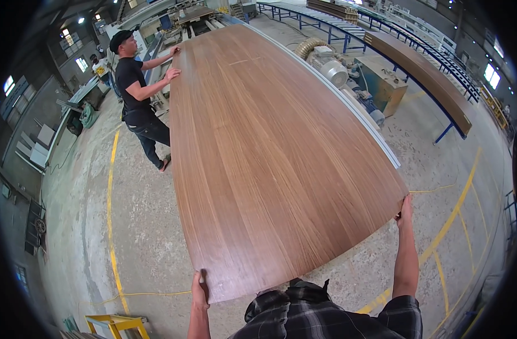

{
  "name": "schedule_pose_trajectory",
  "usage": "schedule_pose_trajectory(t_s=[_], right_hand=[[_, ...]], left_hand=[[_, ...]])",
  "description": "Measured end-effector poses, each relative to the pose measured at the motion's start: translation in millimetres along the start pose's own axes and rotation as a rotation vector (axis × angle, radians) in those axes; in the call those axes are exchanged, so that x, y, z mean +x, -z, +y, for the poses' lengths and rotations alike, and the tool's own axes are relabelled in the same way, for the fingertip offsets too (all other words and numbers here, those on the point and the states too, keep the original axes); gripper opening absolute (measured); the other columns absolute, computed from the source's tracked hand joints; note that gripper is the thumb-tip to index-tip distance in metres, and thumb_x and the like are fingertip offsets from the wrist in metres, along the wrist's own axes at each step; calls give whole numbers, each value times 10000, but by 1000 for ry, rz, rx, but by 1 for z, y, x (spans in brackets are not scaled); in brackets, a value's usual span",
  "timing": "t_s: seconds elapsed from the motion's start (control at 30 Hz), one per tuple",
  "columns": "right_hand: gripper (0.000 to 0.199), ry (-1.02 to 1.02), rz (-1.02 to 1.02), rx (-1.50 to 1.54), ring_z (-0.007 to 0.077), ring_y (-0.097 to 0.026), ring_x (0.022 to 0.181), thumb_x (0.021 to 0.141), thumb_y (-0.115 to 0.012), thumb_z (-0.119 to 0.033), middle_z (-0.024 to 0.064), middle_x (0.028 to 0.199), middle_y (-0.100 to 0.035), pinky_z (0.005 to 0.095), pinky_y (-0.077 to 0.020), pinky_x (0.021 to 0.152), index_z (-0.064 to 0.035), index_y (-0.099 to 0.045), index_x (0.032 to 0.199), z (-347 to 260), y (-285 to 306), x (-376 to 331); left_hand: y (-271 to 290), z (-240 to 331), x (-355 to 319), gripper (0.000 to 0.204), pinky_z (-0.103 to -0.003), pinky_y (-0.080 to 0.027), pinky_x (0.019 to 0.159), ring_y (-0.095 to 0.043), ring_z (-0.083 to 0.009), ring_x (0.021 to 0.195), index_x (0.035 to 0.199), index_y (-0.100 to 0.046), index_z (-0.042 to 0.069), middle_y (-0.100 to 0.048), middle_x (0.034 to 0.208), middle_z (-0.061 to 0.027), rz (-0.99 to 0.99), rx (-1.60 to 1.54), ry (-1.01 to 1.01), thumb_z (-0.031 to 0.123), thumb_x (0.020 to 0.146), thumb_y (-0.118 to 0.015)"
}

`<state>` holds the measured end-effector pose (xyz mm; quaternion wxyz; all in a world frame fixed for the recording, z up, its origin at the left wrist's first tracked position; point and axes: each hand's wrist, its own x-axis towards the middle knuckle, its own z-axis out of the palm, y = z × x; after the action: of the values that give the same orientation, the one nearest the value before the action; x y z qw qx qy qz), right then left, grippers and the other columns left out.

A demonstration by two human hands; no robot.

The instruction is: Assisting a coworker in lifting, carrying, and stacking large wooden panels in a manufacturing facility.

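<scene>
Dark plaid shirt (332, 323) cloth sits nearest. Beyond it, the left hand (200, 291) grips the near left corner of a long brown wood-grain panel (275, 152), thumb on top; the right hand (405, 209) clasps the near right corner. Fingers underneath are hidden. Far left, a co-worker (137, 79) touches the panel's left edge.

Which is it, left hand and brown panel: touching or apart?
Touching: the head view shows the left hand gripping the brown panel at its near left corner.
</scene>
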<state>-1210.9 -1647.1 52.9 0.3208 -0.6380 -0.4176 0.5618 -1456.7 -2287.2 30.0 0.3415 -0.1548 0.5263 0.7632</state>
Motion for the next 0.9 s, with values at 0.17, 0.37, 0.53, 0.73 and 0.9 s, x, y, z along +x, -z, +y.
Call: schedule_pose_trajectory(t_s=[0.17,0.37,0.53,0.73,0.9], right_hand=[[584,-42,4,-8,121,-458,776,721,-366,-645,-9,909,-514,300,-354,563,-187,-451,1073,1,0,4],[544,29,-149,377,123,-458,580,743,-300,-653,1,700,-486,269,-360,484,-141,-443,862,62,22,8],[522,57,-285,142,131,-414,354,829,-330,-488,47,419,-424,245,-295,328,-101,-396,484,232,49,-16],[408,-458,-491,-730,234,-570,534,713,-521,-403,146,553,-565,360,-457,550,-14,-575,603,450,78,-120],[359,-89,-673,-972,317,-564,808,681,-535,-330,174,873,-583,414,-454,671,-13,-576,845,443,68,-119]], left_hand=[[-15,9,-6,679,-327,-226,960,-311,-246,1159,1263,-221,46,-279,1277,-130,2,33,19,483,773,-396],[-41,21,-19,692,-338,-264,944,-339,-256,1142,1253,-237,27,-292,1270,-139,-31,165,-19,517,775,-342],[-22,0,-22,651,-380,-311,910,-359,-268,1126,1248,-252,42,-350,1234,-133,92,-180,-295,515,801,-257],[51,-112,-56,558,-428,-392,783,-444,-294,1009,1228,-279,111,-387,1187,-107,461,127,13,464,799,-340],[98,-243,-108,696,-390,-320,918,-413,-330,1080,1243,-303,74,-436,1170,-173,484,356,525,543,744,-426]])
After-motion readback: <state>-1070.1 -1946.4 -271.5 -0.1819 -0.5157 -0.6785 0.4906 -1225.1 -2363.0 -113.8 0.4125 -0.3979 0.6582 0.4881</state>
